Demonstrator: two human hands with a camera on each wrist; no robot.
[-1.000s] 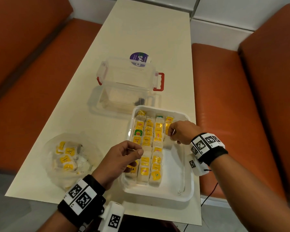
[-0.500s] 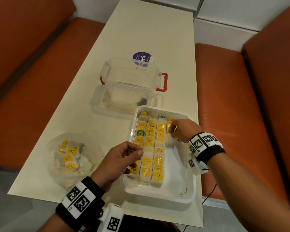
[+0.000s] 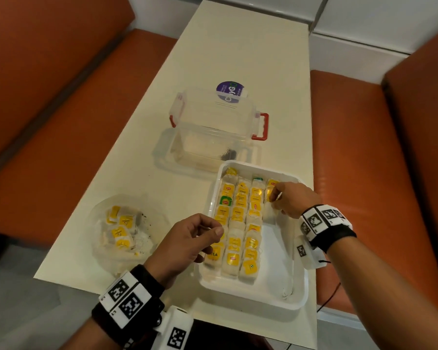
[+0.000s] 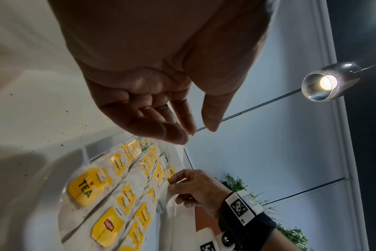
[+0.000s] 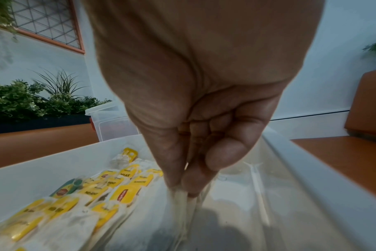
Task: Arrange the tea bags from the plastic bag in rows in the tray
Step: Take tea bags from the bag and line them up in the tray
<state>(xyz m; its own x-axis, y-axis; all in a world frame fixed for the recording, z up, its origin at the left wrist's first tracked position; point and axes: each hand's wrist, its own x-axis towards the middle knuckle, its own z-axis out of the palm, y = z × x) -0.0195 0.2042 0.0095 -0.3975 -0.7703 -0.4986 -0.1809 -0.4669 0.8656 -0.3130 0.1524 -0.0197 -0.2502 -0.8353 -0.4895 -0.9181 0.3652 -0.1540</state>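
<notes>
Since the earlier frames the right hand has stayed at the far end of the tray's 4th row, and the left hand has stayed over the tray's left wall; only the viewpoint has shifted.

Right thumb and forefinger are pressed together on a tea bag, a pale paper sachet pinched by its upper edge and hanging toward the tray floor; its long axis runs roughly upright. The left hand's fingers are loosely curled with the thumb close to the forefinger; whether they hold anything cannot be told.

The tray is white, rectangular, and lies at the near right corner of the table, long axis running away from the person. It carries 3 full rows of tea bags along its left side, each row parallel to the long axis, bags overlapping, yellow tags up, a few tags green. The 4th row has only a few bags at the far end.

The plastic bag, clear, lies near the table's near left edge and contains more yellow-tagged bags. A clear lidded container with red latches stands just beyond the tray. The table is cream; orange bench seats flank it on both sides.
</notes>
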